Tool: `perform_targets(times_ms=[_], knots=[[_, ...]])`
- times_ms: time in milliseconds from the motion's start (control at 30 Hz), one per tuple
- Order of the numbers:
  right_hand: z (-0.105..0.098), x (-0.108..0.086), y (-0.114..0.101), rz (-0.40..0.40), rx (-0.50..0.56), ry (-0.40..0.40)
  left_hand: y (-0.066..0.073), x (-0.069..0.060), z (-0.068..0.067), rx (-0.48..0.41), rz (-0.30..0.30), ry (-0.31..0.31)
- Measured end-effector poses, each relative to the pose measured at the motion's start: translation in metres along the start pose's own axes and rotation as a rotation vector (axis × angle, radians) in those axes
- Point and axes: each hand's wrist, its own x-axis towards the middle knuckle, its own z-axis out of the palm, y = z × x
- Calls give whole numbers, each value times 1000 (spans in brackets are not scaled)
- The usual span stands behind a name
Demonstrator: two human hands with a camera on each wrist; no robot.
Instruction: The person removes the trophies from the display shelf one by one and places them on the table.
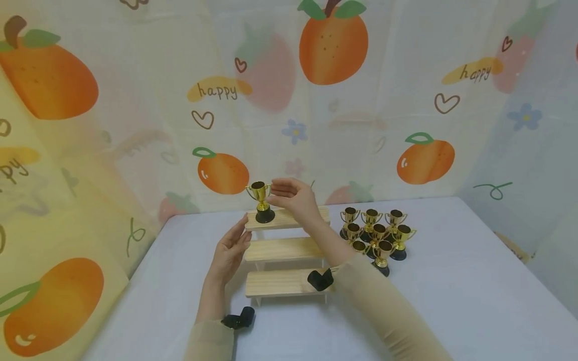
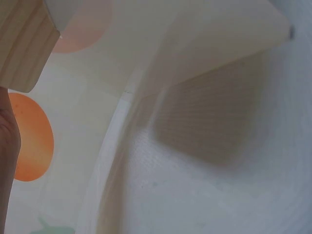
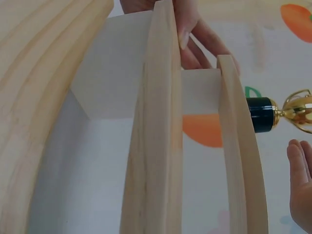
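Note:
A small gold trophy cup (image 1: pixel 259 193) with two handles stands upright on its black base, at the left end of the top wooden step (image 1: pixel 283 219). My right hand (image 1: pixel 295 200) is just right of it, fingers extended. In the right wrist view a gap shows between those fingers and the trophy cup (image 3: pixel 291 113). At the left end of the three-step display stand, my left hand (image 1: pixel 229 254) has its fingertips by the top step's edge, fingers loosely extended. The left wrist view catches only a sliver of the hand (image 2: pixel 7 146) below the plank end (image 2: pixel 27 48).
Several more gold trophy cups (image 1: pixel 379 233) stand grouped to the right of the stand. The middle step (image 1: pixel 280 249) and bottom step (image 1: pixel 275 284) sit lower and nearer. White cloth covers the table (image 1: pixel 149 311); a fruit-print curtain (image 1: pixel 352 125) hangs behind.

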Motion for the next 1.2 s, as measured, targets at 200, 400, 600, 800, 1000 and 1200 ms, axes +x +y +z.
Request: perform_targets(times_ms=[200,400,600,800,1000,1200], knots=[[10,5,-2,14,-25,13,-2,-1,-1,5,25,-22],[16,8,-2,12,-59,34,-1,-1,0,5,28,-18],[17,9,-1,15,-93,31,-2,-2,1,-2,7,-13],[19,11,-1,12,-99,29,-1,-1,1,10,3,-4],[20,13,-2,-2,-109,40,0,0,2,9,-9,4],[19,13,-3,-13,-115,38,0,1,2,9,10,-1]])
